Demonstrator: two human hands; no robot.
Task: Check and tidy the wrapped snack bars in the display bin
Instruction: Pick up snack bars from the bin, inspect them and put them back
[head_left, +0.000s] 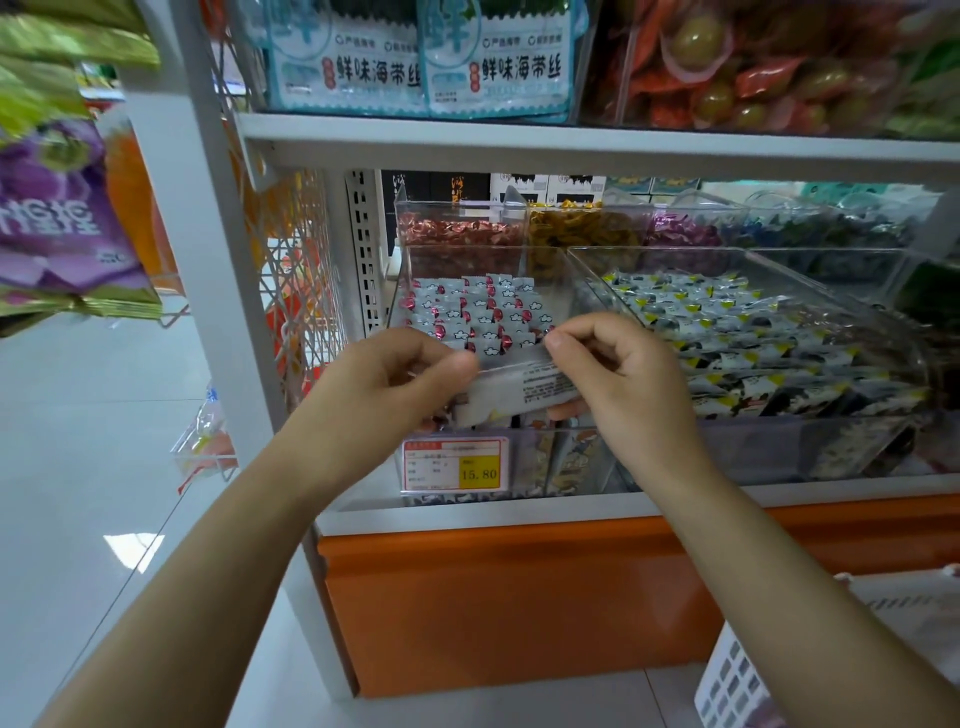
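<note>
The left hand (395, 379) and right hand (623, 374), at frame centre, had fingers (457, 365) clamped on opposite ends of one snack bar (519, 389) above the display bin (467, 248); holding it taut, print upward, probably suited checking.

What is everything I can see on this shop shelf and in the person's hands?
held bar: one, silvery white, over left clear bin's front
binned bars: many, white with red, rows in that bin
neighbouring bars: many, white, black and yellow, right clear bin
price tag: one, red, white and yellow, left clear bin's front
seaweed packs: two, teal and white, top shelf
left grip: one, bare, pinching held bar's left end
right grip: one, bare, pinching its right end
</note>
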